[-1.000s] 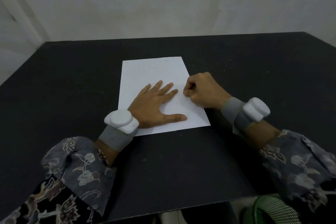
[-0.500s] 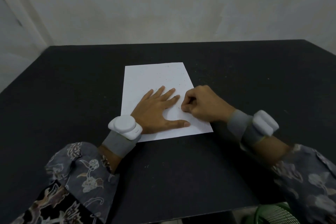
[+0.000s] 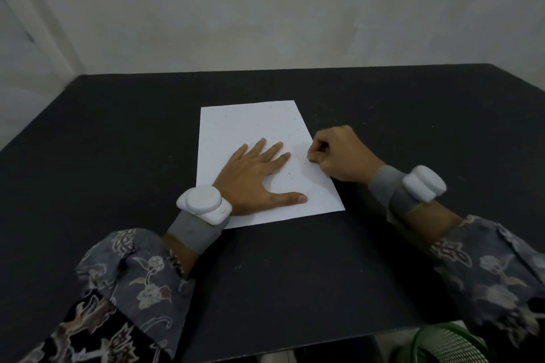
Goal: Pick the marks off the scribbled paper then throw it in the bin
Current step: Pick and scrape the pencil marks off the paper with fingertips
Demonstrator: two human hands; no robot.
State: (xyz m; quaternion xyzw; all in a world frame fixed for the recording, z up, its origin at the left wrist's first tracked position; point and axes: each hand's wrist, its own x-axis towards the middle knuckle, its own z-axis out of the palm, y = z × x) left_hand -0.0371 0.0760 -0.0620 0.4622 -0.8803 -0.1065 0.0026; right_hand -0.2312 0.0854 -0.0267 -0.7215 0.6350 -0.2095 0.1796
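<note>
A white sheet of paper (image 3: pixel 250 127) with tiny dark specks lies flat on the black table (image 3: pixel 118 141). My left hand (image 3: pixel 256 180) rests flat on the sheet's lower half, fingers spread and thumb out to the right. My right hand (image 3: pixel 339 153) sits at the sheet's right edge with its fingers curled. Its thumb and forefinger tips pinch together at a small dark mark (image 3: pixel 310 160) on the paper. The rim of a green mesh bin (image 3: pixel 442 345) shows below the table's near right edge.
A pale wall rises behind the table's far edge. Both wrists carry grey bands with white devices. Patterned sleeves cover the forearms along the near edge.
My right hand has shifted slightly right, toward the sheet's edge, with its fingertips still pinched. My left hand stays flat on the paper. The view has tilted a little.
</note>
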